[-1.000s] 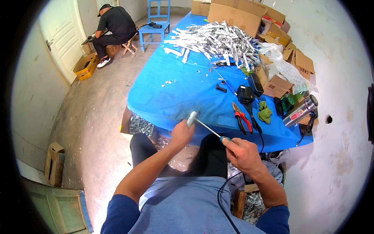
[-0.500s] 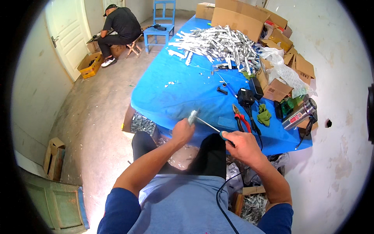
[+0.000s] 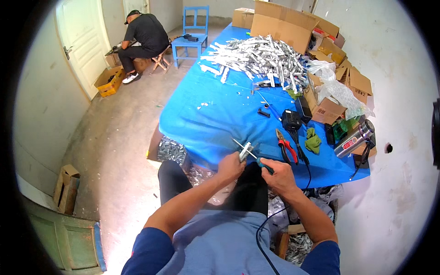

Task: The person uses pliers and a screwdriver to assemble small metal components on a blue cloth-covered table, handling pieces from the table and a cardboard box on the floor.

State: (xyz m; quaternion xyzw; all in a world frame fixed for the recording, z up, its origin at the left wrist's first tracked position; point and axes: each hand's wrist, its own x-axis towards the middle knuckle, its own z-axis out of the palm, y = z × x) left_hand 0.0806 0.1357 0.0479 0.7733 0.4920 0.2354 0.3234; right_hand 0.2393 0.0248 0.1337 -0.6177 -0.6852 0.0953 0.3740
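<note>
My left hand is closed round the lower end of a small silver-white part, held over the near edge of the blue-covered table. In my right hand is a screwdriver with a teal handle, gripped by the fingers. Its thin shaft crosses the part and its tip points up and left past it. Whether the shaft goes through the part or lies against it, I cannot tell. Farther back on the table lies a large heap of similar silver-white parts.
Red-handled pliers, a black power adapter, a green cloth and a steel flask lie at the right. Cardboard boxes stand behind. A box of metal pieces sits below the table's left corner. A person sits far left.
Both hands have come closer together, the left moving right and slightly down. The screwdriver shaft, whose end was at the part before, now reaches past it.
</note>
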